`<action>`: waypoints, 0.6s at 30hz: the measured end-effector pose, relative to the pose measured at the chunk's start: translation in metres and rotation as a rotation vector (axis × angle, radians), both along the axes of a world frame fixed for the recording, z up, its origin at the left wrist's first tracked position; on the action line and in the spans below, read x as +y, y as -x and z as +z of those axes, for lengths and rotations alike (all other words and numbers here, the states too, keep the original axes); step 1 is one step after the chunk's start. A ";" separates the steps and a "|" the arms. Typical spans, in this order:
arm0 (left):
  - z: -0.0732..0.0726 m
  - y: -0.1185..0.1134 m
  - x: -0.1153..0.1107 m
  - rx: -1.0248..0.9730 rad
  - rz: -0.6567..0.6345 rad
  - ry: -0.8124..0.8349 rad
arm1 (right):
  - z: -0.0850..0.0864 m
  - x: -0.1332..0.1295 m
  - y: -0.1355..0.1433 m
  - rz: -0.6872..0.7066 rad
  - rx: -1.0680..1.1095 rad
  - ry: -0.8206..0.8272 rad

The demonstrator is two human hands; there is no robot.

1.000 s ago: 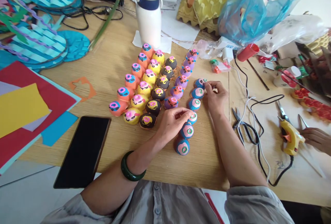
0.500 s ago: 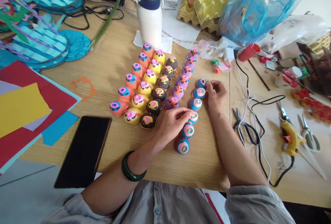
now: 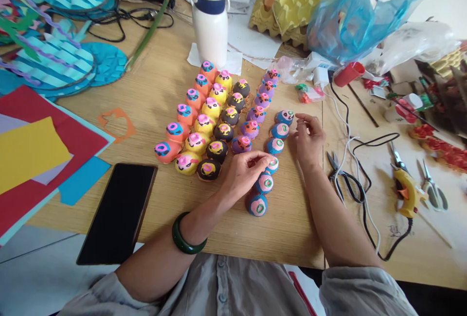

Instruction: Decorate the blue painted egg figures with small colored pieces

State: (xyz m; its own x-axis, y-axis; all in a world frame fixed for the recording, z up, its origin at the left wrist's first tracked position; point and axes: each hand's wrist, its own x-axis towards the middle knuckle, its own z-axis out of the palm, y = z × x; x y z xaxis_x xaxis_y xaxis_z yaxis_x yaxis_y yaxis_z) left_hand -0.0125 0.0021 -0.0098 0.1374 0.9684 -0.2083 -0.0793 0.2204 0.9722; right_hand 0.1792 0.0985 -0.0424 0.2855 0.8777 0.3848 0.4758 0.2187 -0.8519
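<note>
A row of blue painted egg-carton cups [image 3: 275, 146] with pink tops and small green rings runs toward me on the wooden table. My left hand [image 3: 247, 172] pinches one cup in the nearer half of this row, its thumb and fingers covering part of the top. Beside the far end of the row, my right hand [image 3: 309, 138] is apart from the cups, its fingers loosely bent with nothing visible in them. Left of the blue row stand similar rows in purple [image 3: 250, 129], black [image 3: 224, 131], yellow [image 3: 204, 124] and orange [image 3: 185, 114], decorated with pink, blue or yellow pieces.
A white bottle [image 3: 210, 24] stands behind the rows. At left lie a phone [image 3: 117, 213] and coloured paper [image 3: 32, 150]. Black-handled scissors [image 3: 346, 180], cables and a yellow glue gun [image 3: 409, 192] lie at right. Egg trays [image 3: 297, 9] and a blue plastic bag [image 3: 350, 22] are behind.
My right hand has let go of the farthest blue cup and moved slightly right, its fingers loosening. My left hand stays in place on its cup.
</note>
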 end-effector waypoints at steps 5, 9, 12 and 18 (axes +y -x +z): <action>0.001 0.000 -0.001 0.011 0.004 -0.013 | 0.001 -0.004 0.005 0.029 -0.074 -0.020; 0.002 0.001 -0.001 0.029 0.000 -0.009 | 0.001 -0.005 0.008 0.043 -0.102 -0.025; 0.003 0.002 0.000 0.047 -0.007 -0.013 | -0.001 -0.004 0.007 0.021 -0.083 -0.028; 0.004 0.002 -0.001 0.054 -0.013 -0.010 | -0.006 -0.003 0.006 0.032 -0.156 -0.055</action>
State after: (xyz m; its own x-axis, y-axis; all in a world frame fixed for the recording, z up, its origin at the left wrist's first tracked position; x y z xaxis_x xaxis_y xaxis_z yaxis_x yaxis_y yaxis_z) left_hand -0.0143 0.0014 -0.0062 0.1388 0.9686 -0.2064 -0.0240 0.2117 0.9770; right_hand 0.1731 0.0959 -0.0479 0.1908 0.8618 0.4700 0.5932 0.2803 -0.7547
